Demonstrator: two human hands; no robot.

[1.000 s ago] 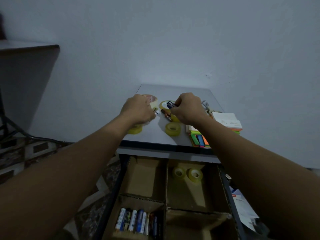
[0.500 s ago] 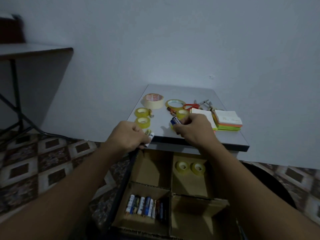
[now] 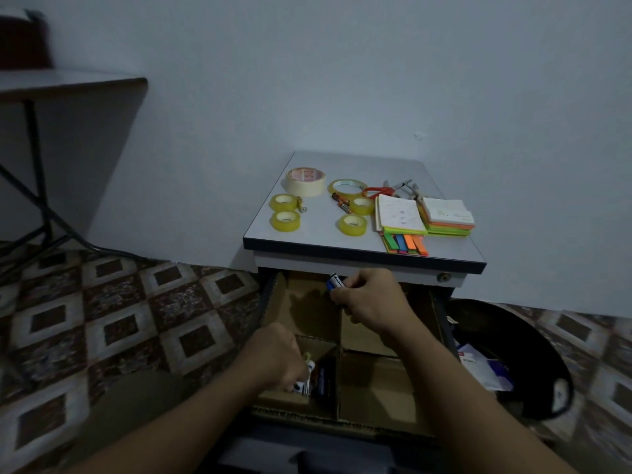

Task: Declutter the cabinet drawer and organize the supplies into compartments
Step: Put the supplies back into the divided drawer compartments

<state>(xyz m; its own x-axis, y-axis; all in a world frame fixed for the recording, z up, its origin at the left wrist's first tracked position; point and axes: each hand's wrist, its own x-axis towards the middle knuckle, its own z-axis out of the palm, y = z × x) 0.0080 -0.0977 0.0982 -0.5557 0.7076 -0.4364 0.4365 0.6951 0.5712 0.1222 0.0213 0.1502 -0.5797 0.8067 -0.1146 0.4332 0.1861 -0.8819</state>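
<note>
Hiding most gripped batteries [image 3: 309,369], left hand [image 3: 277,357] in drawer [image 3: 376,384].

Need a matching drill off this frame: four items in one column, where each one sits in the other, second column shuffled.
1 blue battery
2 masking tape roll
3 sticky flags
4 white battery

A cabinet top, back left
B left hand grip, at the near-left compartment
C cabinet top, front edge
D right hand grip, above the drawer

Pairs: 1-D, 2-A, 3-C, 4-B
</note>
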